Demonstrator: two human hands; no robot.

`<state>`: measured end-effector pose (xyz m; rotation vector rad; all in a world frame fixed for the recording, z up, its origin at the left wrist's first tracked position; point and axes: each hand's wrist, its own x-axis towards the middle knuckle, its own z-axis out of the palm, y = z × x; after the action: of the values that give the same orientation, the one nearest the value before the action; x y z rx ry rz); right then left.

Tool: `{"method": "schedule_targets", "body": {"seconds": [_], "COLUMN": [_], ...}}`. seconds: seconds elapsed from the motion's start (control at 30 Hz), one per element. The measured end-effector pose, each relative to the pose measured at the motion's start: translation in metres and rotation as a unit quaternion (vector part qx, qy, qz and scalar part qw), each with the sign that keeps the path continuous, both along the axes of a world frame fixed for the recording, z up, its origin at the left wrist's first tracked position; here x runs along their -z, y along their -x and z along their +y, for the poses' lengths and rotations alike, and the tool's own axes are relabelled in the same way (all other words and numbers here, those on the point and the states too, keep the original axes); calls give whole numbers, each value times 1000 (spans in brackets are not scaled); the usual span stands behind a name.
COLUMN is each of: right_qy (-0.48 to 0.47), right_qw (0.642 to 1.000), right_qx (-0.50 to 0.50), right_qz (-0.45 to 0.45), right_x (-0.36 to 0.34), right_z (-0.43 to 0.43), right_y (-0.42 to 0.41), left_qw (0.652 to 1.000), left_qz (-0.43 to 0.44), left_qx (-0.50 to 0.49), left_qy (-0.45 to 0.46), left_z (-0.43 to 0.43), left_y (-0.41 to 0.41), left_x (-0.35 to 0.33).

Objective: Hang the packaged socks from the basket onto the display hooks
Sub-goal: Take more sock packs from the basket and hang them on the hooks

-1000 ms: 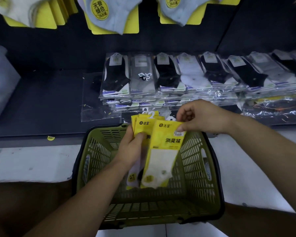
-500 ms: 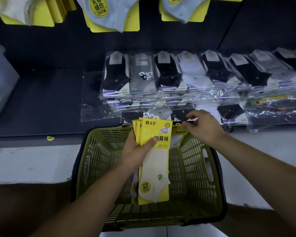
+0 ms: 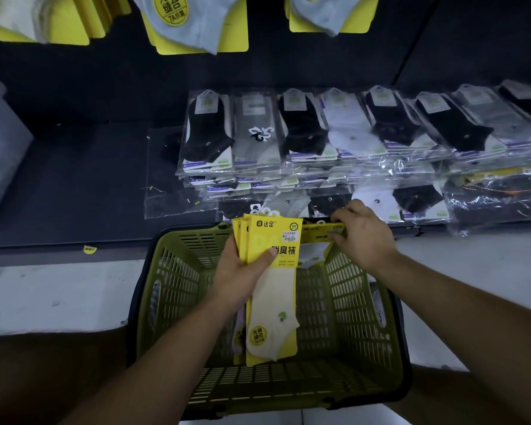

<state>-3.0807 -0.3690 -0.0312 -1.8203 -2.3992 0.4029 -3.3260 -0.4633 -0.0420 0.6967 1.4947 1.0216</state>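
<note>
Over the green basket (image 3: 359, 305), my left hand (image 3: 242, 271) grips a fanned stack of yellow sock packs (image 3: 273, 289), thumb across the front card; the front pack shows a cream sock. To its right, my right hand (image 3: 365, 237) pinches the top edge of another yellow sock pack (image 3: 316, 240) leaning at the basket's far rim. Packs hanging on the display (image 3: 196, 23) show at the top edge; the hooks themselves are out of view.
Stacks of clear-bagged black, grey and white socks (image 3: 334, 142) cover the dark shelf (image 3: 74, 179) behind the basket. A pale box (image 3: 0, 142) stands at the far left. White floor lies either side of the basket.
The pack my right hand held is now on the front of the stack in my left hand. My right hand moved down and right to another pack at the basket's far rim.
</note>
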Motion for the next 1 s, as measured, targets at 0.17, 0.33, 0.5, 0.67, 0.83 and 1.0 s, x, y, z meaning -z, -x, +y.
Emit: {"method": "schedule_targets", "body": {"seconds": [0.17, 0.33, 0.5, 0.67, 0.83, 1.0], "right_qy": [-9, 9, 145, 172, 159, 57], "right_qw": [1000, 1000, 970, 941, 915, 920], "right_qx": [-3, -22, 5, -5, -3, 1], "right_qz": [7, 19, 193, 293, 370, 389], "right_x": [0, 0, -43, -122, -184, -234], "right_z": [0, 0, 15, 19, 6, 0], "right_y": [0, 0, -1, 2, 21, 44], "left_qw": [1000, 1000, 1000, 998, 990, 979], "left_qz": [9, 19, 17, 22, 38, 22], "left_qx": [-6, -9, -17, -12, 41, 59], "left_qy": [9, 8, -7, -49, -129, -195], "left_z": [-1, -1, 6, 19, 34, 42], "left_y": [4, 7, 16, 22, 15, 10], "left_x": [6, 7, -2, -36, -96, -175]}}
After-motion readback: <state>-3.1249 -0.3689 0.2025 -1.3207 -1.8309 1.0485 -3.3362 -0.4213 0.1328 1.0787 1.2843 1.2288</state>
